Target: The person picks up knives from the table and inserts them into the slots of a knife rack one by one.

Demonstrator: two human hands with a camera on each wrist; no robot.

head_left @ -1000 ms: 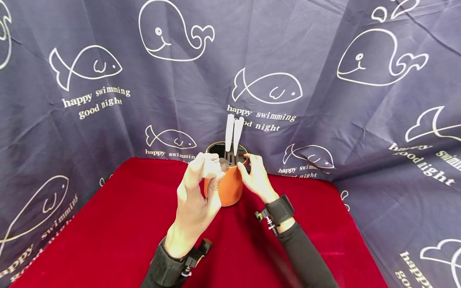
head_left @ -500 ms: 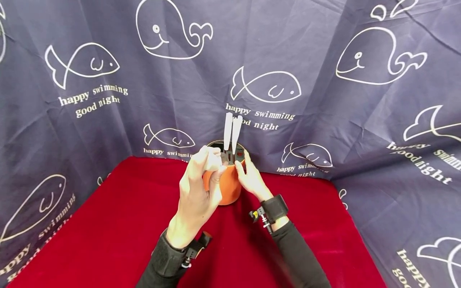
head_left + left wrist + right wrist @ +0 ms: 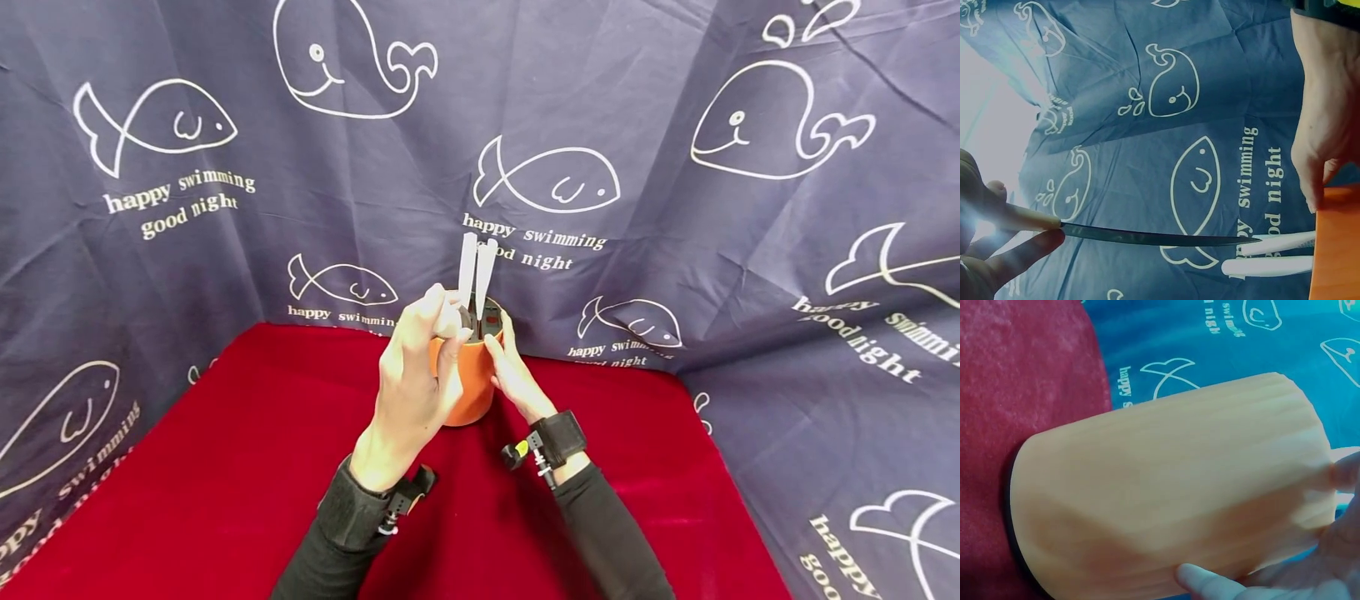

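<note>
My left hand [image 3: 408, 379] pinches a knife by its pale handle [image 3: 1030, 217]. The narrow dark blade [image 3: 1147, 238] points toward the orange round knife holder [image 3: 474, 379]. In the left wrist view its tip overlaps the white handles [image 3: 1266, 265] of two knives standing in that holder; whether it touches them I cannot tell. Seen from the head, the same two handles [image 3: 476, 271] rise from the dark slotted top [image 3: 491, 319]. My right hand [image 3: 517, 379] grips the holder's right side at the rim, and one fingertip [image 3: 1192, 575] rests on its wall.
Red cloth [image 3: 300, 467] covers the table under the holder. Close behind and around it hangs a dark blue curtain [image 3: 420, 192] with white fish and whale drawings. Each wrist wears a black strap with a small camera [image 3: 405, 500].
My left hand, with the knife, has moved right and slightly farther in, over the holder's top. The right hand stays on the holder, its fingers a little closer in. The head view has shifted slightly.
</note>
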